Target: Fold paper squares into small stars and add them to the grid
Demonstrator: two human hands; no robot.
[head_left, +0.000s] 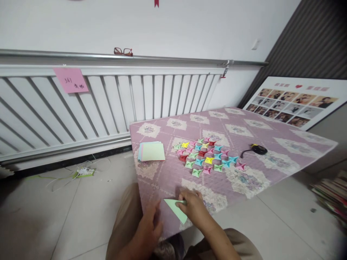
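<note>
Green paper (180,215), folded to a triangle, is pinched at its far R side b/w thumb & fingers of the R hand (193,206), at the table's near edge; whether it's pressed flat can't be told. L hand (151,224), slightly blurred, is held just beside the paper's L side, thumb & fingers loosely spread; contact w/ the table can't be told.

Beyond the hands, small folded shapes (209,160) in pink, green, blue, yellow & red are set out in rows. To their L, a stack (153,151) of coloured sheets is placed, pale green on top; to their R, a black-&-yellow tape measure (258,148) is laid. Table is covered by a purple flowered cloth (169,177).

At the wall, a pink note (71,79) is stuck on the white radiator (108,104); glasses (123,52) are perched on the pipe (176,60) above. Photo board (292,103) is propped far R.
</note>
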